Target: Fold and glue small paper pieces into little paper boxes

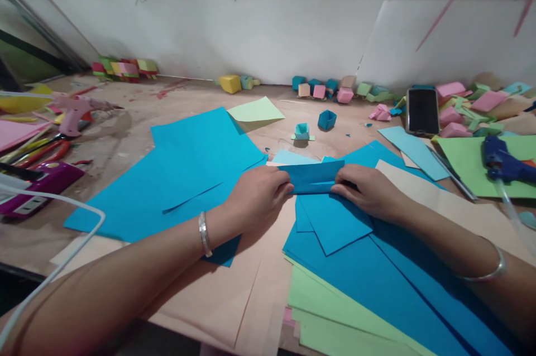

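Between my two hands is a folded strip of blue paper (312,176), creased lengthwise with its lower edge turned up. My left hand (264,191) pinches the strip's left end between thumb and fingers. Its right end is gripped by my right hand (368,191). Smaller cut pieces of blue paper (335,222) lie just below the strip, on top of larger blue sheets (335,267). To the left, more wide blue sheets (196,149) are spread over peach paper (209,306).
Small folded paper boxes (326,119) and cubes line the back. A phone (422,111) leans among paper pieces at right, near a blue glue gun (506,160). At left are a pink glue gun (73,113), pliers (46,152), a purple power strip (42,186) and a white cable (98,216).
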Available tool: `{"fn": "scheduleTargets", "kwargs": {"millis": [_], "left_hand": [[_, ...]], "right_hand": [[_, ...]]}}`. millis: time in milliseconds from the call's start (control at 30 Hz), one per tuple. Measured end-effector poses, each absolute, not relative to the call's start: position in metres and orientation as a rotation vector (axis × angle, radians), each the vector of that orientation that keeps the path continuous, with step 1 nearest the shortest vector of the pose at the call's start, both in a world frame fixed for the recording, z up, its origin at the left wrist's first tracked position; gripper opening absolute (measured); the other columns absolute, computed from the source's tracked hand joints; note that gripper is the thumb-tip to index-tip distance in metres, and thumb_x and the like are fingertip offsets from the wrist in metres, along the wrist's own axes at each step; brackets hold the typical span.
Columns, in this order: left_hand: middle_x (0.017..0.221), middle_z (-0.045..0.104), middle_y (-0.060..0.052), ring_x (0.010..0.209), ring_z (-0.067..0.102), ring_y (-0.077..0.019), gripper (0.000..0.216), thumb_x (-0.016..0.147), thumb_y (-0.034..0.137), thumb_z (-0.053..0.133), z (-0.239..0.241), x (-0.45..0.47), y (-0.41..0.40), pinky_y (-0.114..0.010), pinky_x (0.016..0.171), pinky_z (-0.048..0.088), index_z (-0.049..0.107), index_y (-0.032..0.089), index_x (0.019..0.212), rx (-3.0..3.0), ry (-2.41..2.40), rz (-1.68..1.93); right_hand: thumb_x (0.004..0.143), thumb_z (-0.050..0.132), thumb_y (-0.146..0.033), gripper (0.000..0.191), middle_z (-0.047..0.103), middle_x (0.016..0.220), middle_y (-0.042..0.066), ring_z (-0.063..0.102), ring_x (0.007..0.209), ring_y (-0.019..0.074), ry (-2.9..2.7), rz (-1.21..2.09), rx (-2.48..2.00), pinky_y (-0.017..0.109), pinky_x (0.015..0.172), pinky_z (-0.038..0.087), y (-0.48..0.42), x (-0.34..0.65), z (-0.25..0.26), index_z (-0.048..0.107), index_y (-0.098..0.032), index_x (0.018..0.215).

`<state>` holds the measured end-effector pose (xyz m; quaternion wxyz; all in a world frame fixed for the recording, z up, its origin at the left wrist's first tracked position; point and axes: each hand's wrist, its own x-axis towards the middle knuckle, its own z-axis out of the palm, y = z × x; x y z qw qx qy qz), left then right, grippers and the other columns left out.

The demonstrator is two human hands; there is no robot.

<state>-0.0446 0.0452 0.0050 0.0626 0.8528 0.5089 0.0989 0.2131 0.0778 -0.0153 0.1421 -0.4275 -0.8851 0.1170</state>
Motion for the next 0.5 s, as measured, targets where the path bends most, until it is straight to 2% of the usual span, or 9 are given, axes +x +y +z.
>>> {"fn": "scheduleTargets", "kwargs": {"millis": [67, 167, 300, 500], "left_hand": [[0.075, 0.065, -0.005, 0.071, 0.057, -0.0185, 0.026, 0.094, 0.031, 0.050, 0.005, -0.044, 0.045, -0.028, 0.056, 0.033, 0.066, 0.017, 0.079, 2.568, 1.546, 0.298], [0.076, 0.066, -0.004, 0.070, 0.057, -0.0181, 0.023, 0.093, 0.032, 0.052, 0.005, -0.044, 0.044, -0.028, 0.055, 0.033, 0.065, 0.018, 0.080, 2.542, 1.572, 0.320], [0.075, 0.065, -0.004, 0.071, 0.057, -0.0182, 0.023, 0.092, 0.032, 0.053, 0.002, -0.044, 0.044, -0.028, 0.056, 0.034, 0.062, 0.018, 0.077, 2.563, 1.557, 0.344], [0.075, 0.065, -0.004, 0.070, 0.057, -0.0183, 0.023, 0.092, 0.034, 0.053, 0.000, -0.045, 0.045, -0.028, 0.055, 0.033, 0.060, 0.018, 0.076, 2.539, 1.577, 0.329]], "right_hand": [[0.092, 0.054, -0.032, 0.018, 0.064, 0.080, 0.004, 0.059, 0.073, 0.0171, -2.547, 0.441, -1.166, 0.026, 0.062, 0.039, 0.081, 0.217, -0.014, 0.060, -0.020, 0.080], [0.094, 0.051, -0.033, 0.023, 0.065, 0.078, 0.004, 0.059, 0.072, 0.0177, -2.512, 0.489, -1.203, 0.027, 0.061, 0.039, 0.083, 0.218, -0.014, 0.062, -0.020, 0.078], [0.093, 0.050, -0.036, 0.026, 0.065, 0.078, 0.004, 0.059, 0.073, 0.0187, -2.495, 0.396, -1.311, 0.028, 0.060, 0.037, 0.079, 0.213, -0.016, 0.061, -0.020, 0.076], [0.089, 0.057, -0.035, 0.017, 0.065, 0.080, 0.003, 0.058, 0.072, 0.0191, -2.424, 0.265, -1.487, 0.028, 0.056, 0.033, 0.068, 0.206, -0.016, 0.057, -0.021, 0.080]]}}
